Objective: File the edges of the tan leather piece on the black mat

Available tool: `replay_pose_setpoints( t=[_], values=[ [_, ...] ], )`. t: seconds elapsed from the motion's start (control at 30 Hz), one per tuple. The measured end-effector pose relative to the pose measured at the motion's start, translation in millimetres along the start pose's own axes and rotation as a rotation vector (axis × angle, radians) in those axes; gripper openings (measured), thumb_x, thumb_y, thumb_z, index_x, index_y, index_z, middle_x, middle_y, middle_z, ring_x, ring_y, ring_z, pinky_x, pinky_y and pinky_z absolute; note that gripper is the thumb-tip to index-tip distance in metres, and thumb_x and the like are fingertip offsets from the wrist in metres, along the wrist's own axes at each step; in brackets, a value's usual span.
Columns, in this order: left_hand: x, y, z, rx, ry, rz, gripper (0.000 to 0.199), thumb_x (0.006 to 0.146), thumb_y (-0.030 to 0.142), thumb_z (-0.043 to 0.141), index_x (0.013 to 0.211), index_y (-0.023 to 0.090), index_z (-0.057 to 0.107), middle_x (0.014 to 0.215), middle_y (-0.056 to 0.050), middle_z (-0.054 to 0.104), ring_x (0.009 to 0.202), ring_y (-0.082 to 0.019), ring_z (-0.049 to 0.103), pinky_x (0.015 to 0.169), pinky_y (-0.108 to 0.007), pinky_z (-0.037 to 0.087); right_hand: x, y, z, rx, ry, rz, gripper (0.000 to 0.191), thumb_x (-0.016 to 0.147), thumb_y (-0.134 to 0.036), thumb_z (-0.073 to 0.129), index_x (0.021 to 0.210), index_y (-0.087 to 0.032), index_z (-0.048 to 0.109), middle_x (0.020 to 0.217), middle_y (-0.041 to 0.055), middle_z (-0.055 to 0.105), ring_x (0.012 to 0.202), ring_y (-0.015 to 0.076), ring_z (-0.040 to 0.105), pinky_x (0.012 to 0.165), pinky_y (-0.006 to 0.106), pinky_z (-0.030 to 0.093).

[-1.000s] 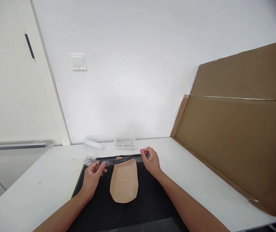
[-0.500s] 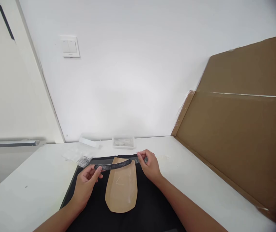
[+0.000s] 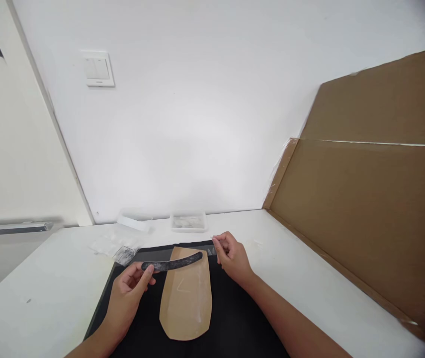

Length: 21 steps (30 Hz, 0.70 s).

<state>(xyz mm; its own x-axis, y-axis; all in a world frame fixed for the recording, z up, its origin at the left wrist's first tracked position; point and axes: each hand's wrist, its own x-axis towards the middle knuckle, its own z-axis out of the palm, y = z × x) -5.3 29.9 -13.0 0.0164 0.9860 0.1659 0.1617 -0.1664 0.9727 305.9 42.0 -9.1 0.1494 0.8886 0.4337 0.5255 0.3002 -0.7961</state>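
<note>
My left hand point(image 3: 133, 286) pinches the left end of a curved black strip point(image 3: 178, 262) with a pale upper edge. The strip's free end reaches over the top part of a tan paper-like template point(image 3: 186, 303) that bears a faint V-shaped mark. Beneath the template lies a black cloth point(image 3: 234, 315). To the right of the strip, apart from it, my right hand point(image 3: 230, 253) is closed with thumb and forefinger pressed together. A tiny pale tip shows at those fingertips, too small to name.
Against the wall stands a small clear box point(image 3: 188, 222) with things in it. Clear plastic bags point(image 3: 121, 243) and a white strip point(image 3: 133, 223) lie at the back left of the white table point(image 3: 44, 278). A large cardboard panel point(image 3: 369, 199) rises along the right side.
The view has shifted slightly. My left hand has moved a little left and down with the black strip. My right hand keeps nearly the same place and pinch.
</note>
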Motion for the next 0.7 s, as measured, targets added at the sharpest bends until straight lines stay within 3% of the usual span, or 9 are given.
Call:
replay_pose_setpoints(
  t=[0.17,0.7],
  values=[
    [-1.4,0.2,-0.7,0.023,-0.009,0.005,0.042,0.085,0.060,0.071,0.089,0.019,0.070,0.076,-0.005,0.072,0.071,-0.019,0.064,0.063,-0.026,0.050,-2.1,1.0,3.0,-0.065,-0.065,-0.107,0.024,0.103,-0.046,0.050,0.098,-0.024,0.058,0.052,-0.0067,0.058,0.047,0.0157,0.060,0.052,0.026,0.043],
    [-2.2,1.6,-0.5,0.025,0.001,-0.011,0.046,0.085,0.062,0.070,0.096,0.018,0.072,0.078,-0.005,0.072,0.072,-0.020,0.062,0.065,-0.027,0.050,-5.1,1.1,3.3,-0.160,-0.084,-0.217,0.023,0.103,-0.044,0.052,0.099,-0.023,0.062,0.059,-0.0030,0.061,0.052,0.0154,0.059,0.053,0.026,0.044]
  ],
)
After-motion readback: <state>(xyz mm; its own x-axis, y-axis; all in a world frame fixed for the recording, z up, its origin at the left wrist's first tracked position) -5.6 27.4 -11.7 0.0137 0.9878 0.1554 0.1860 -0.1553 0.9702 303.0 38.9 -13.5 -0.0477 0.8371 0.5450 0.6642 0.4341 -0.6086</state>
